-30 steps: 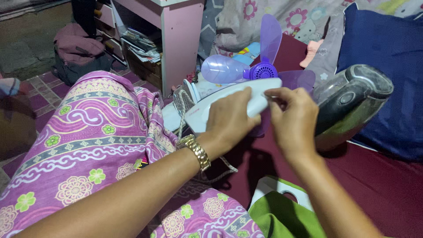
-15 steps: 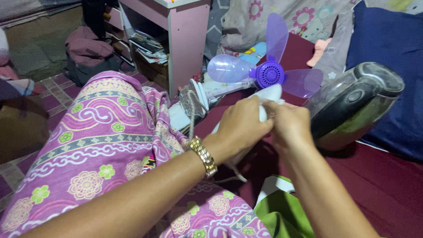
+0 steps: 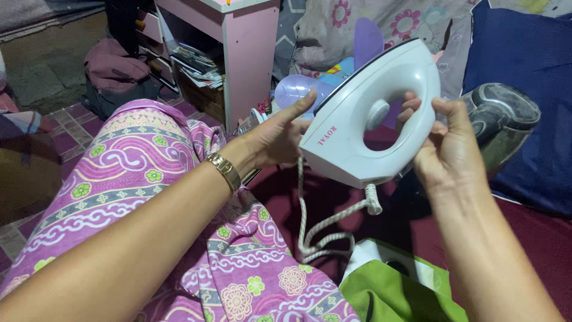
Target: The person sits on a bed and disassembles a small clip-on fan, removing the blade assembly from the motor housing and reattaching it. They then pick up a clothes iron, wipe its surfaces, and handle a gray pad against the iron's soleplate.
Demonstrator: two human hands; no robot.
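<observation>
Hands raised: right hand [image 3: 447,156] grips iron [image 3: 369,119] handle, left hand [image 3: 277,140] steadies its nose.

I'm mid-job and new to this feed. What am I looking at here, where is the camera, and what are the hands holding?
There is no machine: a person works with bare hands, and the one camera sits on their head, looking down. The left hand, with a gold bracelet on its wrist, and the right hand lift a white clothes iron between them. Its braided cord hangs down onto the dark red surface. Below lies the person's patterned purple skirt. Behind are a purple fan, a pink shelf unit and a blue pillow.
</observation>
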